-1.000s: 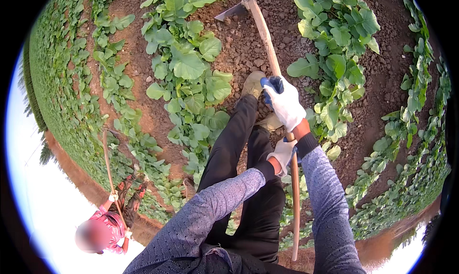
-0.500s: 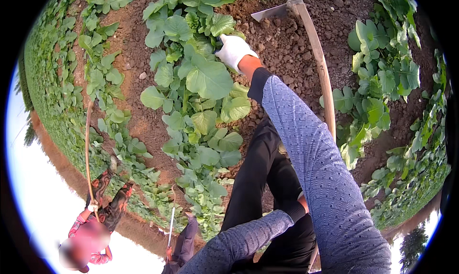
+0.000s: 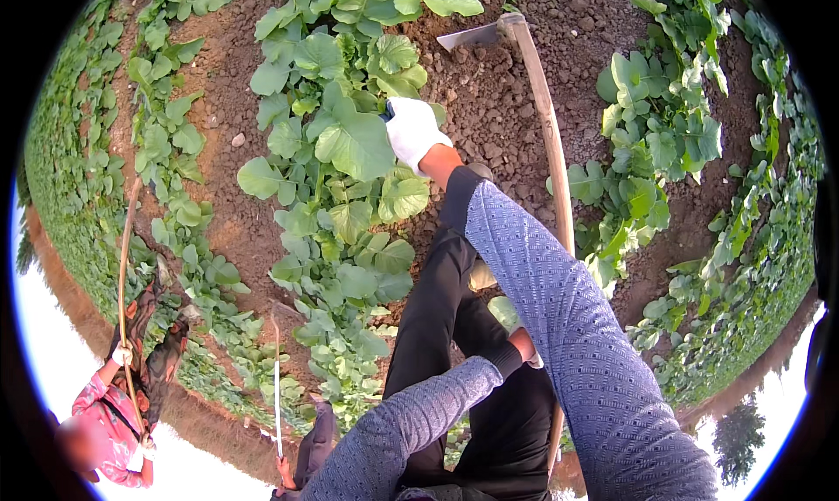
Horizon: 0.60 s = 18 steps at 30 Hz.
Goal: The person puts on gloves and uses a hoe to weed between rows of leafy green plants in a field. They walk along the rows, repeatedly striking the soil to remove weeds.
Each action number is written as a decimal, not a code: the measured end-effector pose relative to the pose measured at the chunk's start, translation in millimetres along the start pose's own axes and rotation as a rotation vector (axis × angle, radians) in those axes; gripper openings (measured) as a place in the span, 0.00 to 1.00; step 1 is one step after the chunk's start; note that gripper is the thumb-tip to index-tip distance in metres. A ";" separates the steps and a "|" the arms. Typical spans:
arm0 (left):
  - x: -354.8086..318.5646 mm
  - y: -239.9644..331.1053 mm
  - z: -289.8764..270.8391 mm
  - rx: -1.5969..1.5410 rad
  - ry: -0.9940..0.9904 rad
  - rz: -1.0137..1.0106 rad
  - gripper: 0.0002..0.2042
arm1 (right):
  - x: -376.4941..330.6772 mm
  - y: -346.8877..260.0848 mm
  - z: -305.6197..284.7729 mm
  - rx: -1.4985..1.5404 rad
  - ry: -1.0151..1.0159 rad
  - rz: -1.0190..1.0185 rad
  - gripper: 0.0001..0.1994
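My right hand [image 3: 414, 134], in a white glove with a dark patch at the fingers, reaches to the right edge of a row of leafy green plants [image 3: 357, 143]. Its fingers curl in toward the stems; leaves and the hand itself hide what is in them. A hoe [image 3: 546, 125] with a long wooden handle lies to the right of that hand, its metal blade on the soil at the far end. Lower down, my left hand [image 3: 527, 347] is beside the handle's line, mostly covered by my right sleeve. Its fingers are hidden, so its grip cannot be seen.
At the lower left, a person in a pink top [image 3: 114, 435] holds a long pole. Another person's hand [image 3: 286, 473] is on a pale-handled tool. More leafy rows [image 3: 647, 178] run right and left, with brown cloddy soil [image 3: 489, 90] between.
My right hand has drawn a little nearer along the plant row, still closed. The whole view has shifted slightly. The person in pink has changed posture, with both hands now visible at the pole.
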State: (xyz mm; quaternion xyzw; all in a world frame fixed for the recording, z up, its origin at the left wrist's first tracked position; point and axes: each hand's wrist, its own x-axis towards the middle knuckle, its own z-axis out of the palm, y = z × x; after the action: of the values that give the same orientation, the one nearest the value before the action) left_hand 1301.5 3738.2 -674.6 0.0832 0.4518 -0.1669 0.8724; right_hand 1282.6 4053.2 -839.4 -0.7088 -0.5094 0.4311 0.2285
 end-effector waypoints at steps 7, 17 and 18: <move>-29.3 68.7 -18.0 -0.424 -0.356 0.074 0.07 | -138.0 -25.3 -139.7 0.294 -0.143 0.262 0.15; -64.4 96.3 -3.3 -0.339 -0.030 0.115 0.09 | -469.5 32.0 -297.7 0.322 0.088 1.060 0.09; -69.1 99.2 -1.2 -0.353 -0.018 0.147 0.09 | -494.5 39.1 -289.8 0.321 0.073 1.068 0.10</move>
State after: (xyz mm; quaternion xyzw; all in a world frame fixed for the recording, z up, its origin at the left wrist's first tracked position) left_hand 1299.9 3845.8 -619.5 -0.0397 0.4591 -0.0217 0.8872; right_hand 1493.6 3617.3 -530.3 -0.8391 0.0006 0.5345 0.1008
